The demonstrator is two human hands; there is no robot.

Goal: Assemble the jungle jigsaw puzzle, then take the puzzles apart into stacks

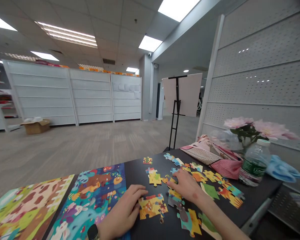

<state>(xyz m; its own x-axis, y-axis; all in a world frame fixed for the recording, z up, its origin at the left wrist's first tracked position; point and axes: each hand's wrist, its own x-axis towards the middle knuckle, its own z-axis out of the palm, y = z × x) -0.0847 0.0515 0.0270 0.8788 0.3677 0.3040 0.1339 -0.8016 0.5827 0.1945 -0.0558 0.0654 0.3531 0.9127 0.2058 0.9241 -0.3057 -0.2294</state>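
Observation:
My left hand [126, 210], with a dark watch at the wrist, lies at the left edge of a joined cluster of yellow puzzle pieces [152, 206]. Its fingers are bent and close together, and whatever they may grip is hidden. Over the loose pieces right of that cluster, my right hand [185, 185] reaches down with fingers spread, its fingertips near a yellow piece [168, 179]. A grey and yellow piece [175, 198] sits just below it. More pieces spread to the right, among them a green one [210, 190].
Two illustrated boards, one blue [90, 196] and one green [30, 206], lie at the left. On the right side of the black table [137, 170] are a water bottle [255, 163], pink flowers [262, 128], a pink cloth bag [227, 166] and a blue cloth [285, 168].

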